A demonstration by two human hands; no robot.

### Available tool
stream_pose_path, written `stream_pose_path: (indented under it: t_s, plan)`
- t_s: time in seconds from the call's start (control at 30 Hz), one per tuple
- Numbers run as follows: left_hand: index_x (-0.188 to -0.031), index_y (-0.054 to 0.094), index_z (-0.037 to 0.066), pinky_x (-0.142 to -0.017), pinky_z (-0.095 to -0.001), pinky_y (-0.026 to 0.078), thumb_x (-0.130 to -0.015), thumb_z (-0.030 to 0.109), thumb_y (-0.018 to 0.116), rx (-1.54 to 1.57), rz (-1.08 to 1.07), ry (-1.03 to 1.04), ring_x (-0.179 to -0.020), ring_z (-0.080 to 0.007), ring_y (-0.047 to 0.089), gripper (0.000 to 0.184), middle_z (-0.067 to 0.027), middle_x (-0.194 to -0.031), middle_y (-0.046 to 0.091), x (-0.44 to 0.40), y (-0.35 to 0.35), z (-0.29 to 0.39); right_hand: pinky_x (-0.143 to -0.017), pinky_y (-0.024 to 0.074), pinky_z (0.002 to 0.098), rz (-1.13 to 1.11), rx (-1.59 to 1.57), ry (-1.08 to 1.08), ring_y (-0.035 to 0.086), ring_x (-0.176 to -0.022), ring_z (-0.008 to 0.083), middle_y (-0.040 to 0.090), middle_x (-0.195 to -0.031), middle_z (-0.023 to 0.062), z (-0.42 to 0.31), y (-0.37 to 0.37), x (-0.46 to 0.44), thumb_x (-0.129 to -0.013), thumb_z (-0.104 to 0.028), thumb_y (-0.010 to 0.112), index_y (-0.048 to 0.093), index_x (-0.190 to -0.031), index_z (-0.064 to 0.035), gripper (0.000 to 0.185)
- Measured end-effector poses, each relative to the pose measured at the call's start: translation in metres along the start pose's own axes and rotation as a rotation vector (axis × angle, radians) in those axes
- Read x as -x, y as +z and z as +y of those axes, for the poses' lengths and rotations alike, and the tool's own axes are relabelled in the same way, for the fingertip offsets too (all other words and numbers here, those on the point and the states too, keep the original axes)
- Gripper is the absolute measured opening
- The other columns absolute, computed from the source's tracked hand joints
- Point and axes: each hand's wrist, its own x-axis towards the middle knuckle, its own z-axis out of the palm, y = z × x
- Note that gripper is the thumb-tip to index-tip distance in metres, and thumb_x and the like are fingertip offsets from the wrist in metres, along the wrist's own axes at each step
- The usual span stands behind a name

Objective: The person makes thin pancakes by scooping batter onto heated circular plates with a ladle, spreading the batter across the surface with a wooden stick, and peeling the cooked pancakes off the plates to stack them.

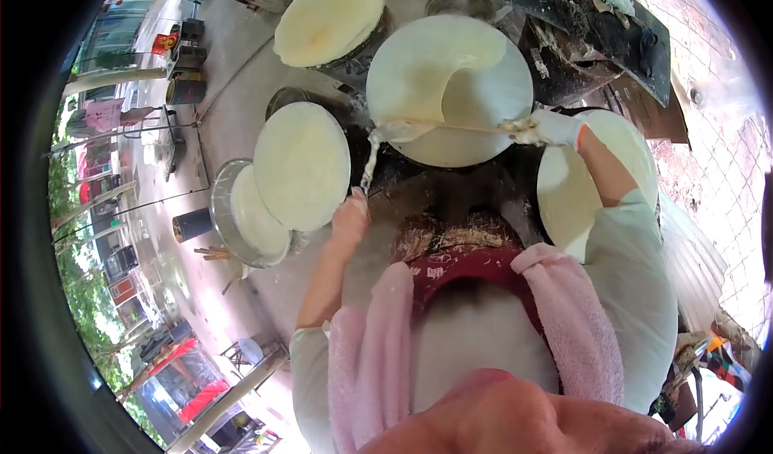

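Pink towel [576, 317] hangs over your shoulders. Your left hand [352, 216] is closed on a batter-coated tool [370, 164], your gloved right hand [557, 128] round a stick [463, 125] crossing the griddle [483, 95], partly covered in batter [407, 67]; pale rounds [303, 165] lie on both sides.

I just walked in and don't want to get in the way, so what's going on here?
Someone is working over a large round plate that looks partly coated in something pale and batter-like. Their gloved right hand grips a long, thin tool reaching across it, while their left hand holds a smeared handle near its left edge. More pale rounds sit around it, and a metal bowl is off to the left.
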Motion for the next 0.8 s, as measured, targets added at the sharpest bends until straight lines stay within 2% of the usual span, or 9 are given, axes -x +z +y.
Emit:
stream_pose_path:
  t_s: [0.1,0.27,0.3,0.37,0.43,0.5,0.57,0.63,0.8]
  plan:
    - [-0.098,0.05,0.001,-0.064,-0.0528,0.055,-0.098,0.016,0.044,0.014,-0.078,0.058,-0.071,-0.0426,0.067,0.017,-0.0231,-0.074,0.066,0.026,0.022,0.007,-0.045,0.0363,0.0228,0.071,-0.049,0.193,0.046,-0.054,0.0034,0.061,-0.081,-0.0002,0.005,0.026,0.052,-0.084,-0.022,0.074,0.063,-0.132,-0.0109,0.05]
    - [-0.104,0.056,0.002,-0.067,-0.0521,0.055,-0.097,0.015,0.051,0.331,-0.072,0.28,-0.075,-0.0442,0.067,0.016,-0.0257,-0.083,0.067,0.021,-0.014,0.007,-0.039,0.0337,0.0217,0.216,-1.031,0.161,0.045,-0.046,0.0049,0.053,-0.07,-0.007,-0.023,0.161,0.069,-0.087,-0.024,0.073,0.062,-0.121,-0.0067,0.04]
    - [-0.112,0.055,0.003,-0.068,-0.052,0.055,-0.096,0.015,0.053,0.243,0.198,0.427,-0.075,-0.0444,0.066,0.02,-0.0255,-0.085,0.066,0.018,-0.017,0.0,-0.039,0.0339,0.0219,0.18,-1.107,0.113,0.043,-0.046,0.0048,0.051,-0.067,-0.0071,-0.023,0.182,0.052,-0.087,-0.026,0.074,0.064,-0.117,-0.009,0.036]
    - [-0.13,0.051,0.005,-0.068,-0.0519,0.054,-0.095,0.014,0.057,0.065,0.745,0.692,-0.074,-0.0448,0.065,0.036,-0.0251,-0.091,0.065,0.016,-0.018,-0.024,-0.039,0.0337,0.0239,0.39,-0.98,0.093,0.044,-0.044,0.0066,0.047,-0.059,-0.0074,-0.067,0.227,-0.002,-0.092,-0.035,0.068,0.065,-0.106,-0.0099,0.029]
    - [-0.138,0.047,0.005,-0.066,-0.0497,0.053,-0.094,0.012,0.06,0.165,0.814,0.642,-0.072,-0.0444,0.063,0.046,-0.022,-0.096,0.065,-0.005,-0.015,-0.05,-0.039,0.0345,0.0247,0.506,-1.034,0.101,0.044,-0.044,0.0077,0.049,-0.06,-0.0057,-0.124,0.266,-0.051,-0.093,-0.038,0.066,0.066,-0.104,-0.0112,0.029]
    - [-0.13,0.056,0.004,-0.065,-0.049,0.053,-0.094,0.012,0.06,0.532,0.797,0.612,-0.072,-0.0442,0.063,0.036,-0.0214,-0.093,0.066,-0.017,-0.037,-0.058,-0.039,0.0347,0.0258,0.553,-0.839,0.087,0.044,-0.045,0.0071,0.05,-0.063,-0.0037,-0.133,0.299,-0.108,-0.094,-0.04,0.062,0.066,-0.108,-0.0097,0.033]
    - [-0.12,0.061,0.001,-0.064,-0.0468,0.052,-0.095,0.011,0.059,0.823,0.534,0.445,-0.072,-0.0424,0.064,0.027,-0.0206,-0.09,0.066,-0.017,-0.034,-0.081,-0.053,0.0483,0.0338,0.854,-0.348,0.167,0.06,-0.057,0.019,0.064,-0.075,0.0069,-0.088,0.322,-0.173,-0.095,-0.042,0.059,0.066,-0.114,-0.0078,0.039]
    - [-0.113,0.063,0.0,-0.063,-0.045,0.051,-0.095,0.011,0.058,0.913,0.397,0.37,-0.072,-0.0409,0.064,0.021,-0.0202,-0.086,0.066,-0.01,-0.044,-0.09,-0.093,0.0478,0.044,1.026,-0.17,0.334,0.063,-0.107,0.0406,0.068,-0.108,0.0247,-0.109,0.325,-0.155,-0.096,-0.046,0.053,0.063,-0.12,-0.0061,0.048]
    - [-0.1,0.061,-0.002,-0.061,-0.0421,0.049,-0.094,0.01,0.057,0.995,0.318,0.277,-0.073,-0.04,0.064,0.014,-0.0205,-0.084,0.066,0.019,-0.061,-0.102,-0.087,0.0498,0.0467,1.293,-0.202,0.354,0.063,-0.104,0.0422,0.068,-0.104,0.0258,-0.065,0.307,-0.109,-0.097,-0.046,0.051,0.063,-0.113,-0.0006,0.049]
